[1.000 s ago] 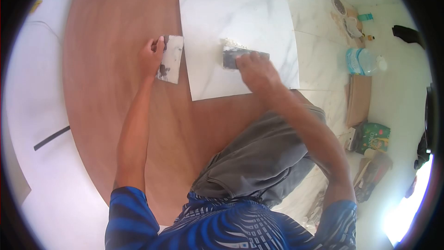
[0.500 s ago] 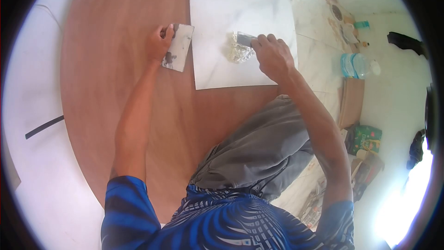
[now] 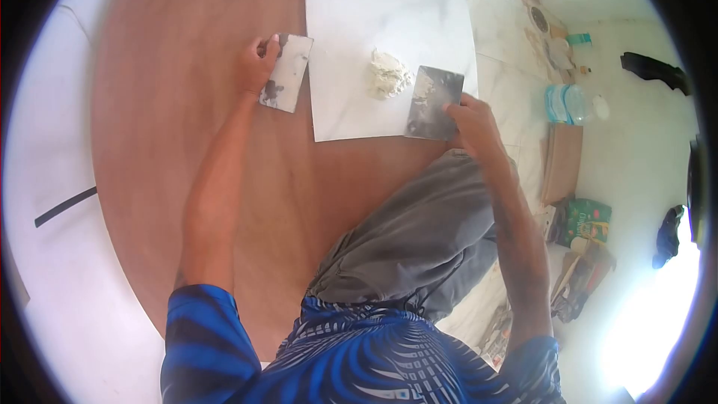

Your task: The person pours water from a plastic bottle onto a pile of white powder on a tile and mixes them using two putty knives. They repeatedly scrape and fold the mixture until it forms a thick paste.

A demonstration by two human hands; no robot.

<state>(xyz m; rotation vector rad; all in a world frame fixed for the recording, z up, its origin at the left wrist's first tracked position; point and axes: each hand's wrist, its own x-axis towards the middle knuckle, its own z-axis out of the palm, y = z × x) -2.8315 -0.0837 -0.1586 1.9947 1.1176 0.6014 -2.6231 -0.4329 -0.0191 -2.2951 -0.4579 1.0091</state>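
Note:
My left hand is closed on the edge of a flat putty scraper, its face mostly covered in pale material with dark bare patches. That scraper is over the brown wooden surface, beside the white slab's left edge. My right hand grips a second putty scraper, a grey metal plate with pale smears, its face turned up toward me. It is over the lower right corner of the white marble-patterned slab. A lumpy off-white heap of putty-like material lies on the slab, just left of this grey scraper.
The brown wooden surface spreads under the slab and to the left. Along the right wall are a large plastic water bottle, a green bag and wooden pieces. A dark strip lies at the left.
My right hand has moved right and toward me, lifting the grey scraper off the heap and turning its broad face up. The heap's top is now uncovered. My left hand has barely moved.

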